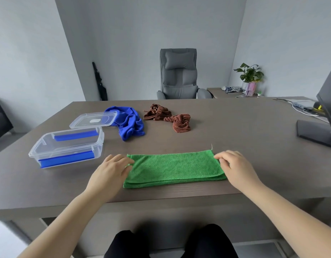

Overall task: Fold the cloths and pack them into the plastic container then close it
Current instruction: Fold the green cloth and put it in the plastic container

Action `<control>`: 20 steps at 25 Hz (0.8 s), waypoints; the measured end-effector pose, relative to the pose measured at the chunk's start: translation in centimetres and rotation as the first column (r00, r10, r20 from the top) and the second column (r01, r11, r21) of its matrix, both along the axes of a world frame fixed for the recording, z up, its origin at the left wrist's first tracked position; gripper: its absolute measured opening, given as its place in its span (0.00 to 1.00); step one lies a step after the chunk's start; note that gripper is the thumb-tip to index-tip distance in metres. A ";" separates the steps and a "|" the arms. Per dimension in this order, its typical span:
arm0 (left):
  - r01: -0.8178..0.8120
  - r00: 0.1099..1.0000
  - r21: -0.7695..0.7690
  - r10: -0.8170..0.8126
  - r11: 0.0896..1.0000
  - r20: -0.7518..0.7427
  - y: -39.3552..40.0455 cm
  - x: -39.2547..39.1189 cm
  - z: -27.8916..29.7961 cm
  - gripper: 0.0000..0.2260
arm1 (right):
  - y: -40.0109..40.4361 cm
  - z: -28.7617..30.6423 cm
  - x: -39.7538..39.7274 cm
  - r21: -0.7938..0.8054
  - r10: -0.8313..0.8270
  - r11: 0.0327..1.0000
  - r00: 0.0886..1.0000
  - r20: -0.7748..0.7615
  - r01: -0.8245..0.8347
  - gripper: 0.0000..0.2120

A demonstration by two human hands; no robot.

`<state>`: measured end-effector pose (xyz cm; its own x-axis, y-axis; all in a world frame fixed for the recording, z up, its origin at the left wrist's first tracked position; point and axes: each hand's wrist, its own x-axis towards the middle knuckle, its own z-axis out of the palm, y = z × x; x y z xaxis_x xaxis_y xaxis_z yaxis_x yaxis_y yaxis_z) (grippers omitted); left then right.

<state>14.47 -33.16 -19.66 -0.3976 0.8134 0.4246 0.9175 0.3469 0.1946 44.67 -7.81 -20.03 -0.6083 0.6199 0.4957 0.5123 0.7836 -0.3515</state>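
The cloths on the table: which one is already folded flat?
The green cloth, lying between the left hand and right hand. The blue cloth and brown cloth lie crumpled farther back.

A plain green cloth (175, 169) is lying between the hands; beyond the left hand (110, 169), a blue cloth (130, 123), a brown cloth (167, 118) and a clear box (68, 146) with blue clips are showing.

The monitor (328, 108) is cut off by the right edge. The lid (94, 120) covers part of the blue cloth (131, 123). Small items beside the potted plant (250, 75) are too small to identify.
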 end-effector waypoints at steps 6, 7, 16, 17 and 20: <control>-0.021 0.999 -0.256 0.032 0.966 0.037 2.7 -1.3 -1.1 0.22 | 2.5 -0.8 -3.5 -0.068 0.064 0.997 0.944 0.324 -0.044 0.19; -0.038 0.998 -0.278 0.051 0.960 0.041 2.4 -1.7 -1.3 0.23 | 2.9 -1.1 -3.3 -0.095 0.053 0.995 0.934 0.353 -0.021 0.19; -0.065 0.994 -0.408 0.094 0.911 0.052 2.0 -1.9 -0.4 0.25 | 4.1 -0.3 -2.9 -0.294 0.156 0.955 0.921 0.357 -0.047 0.19; -0.072 0.993 -0.406 0.104 0.911 0.059 2.4 -1.4 0.2 0.24 | 4.4 0.2 -3.0 -0.347 0.184 0.936 0.930 0.319 -0.066 0.19; -0.087 0.995 -0.261 0.097 0.961 0.026 4.6 2.4 1.6 0.21 | 5.5 1.7 -3.4 -0.455 0.166 0.888 0.968 0.187 -0.064 0.16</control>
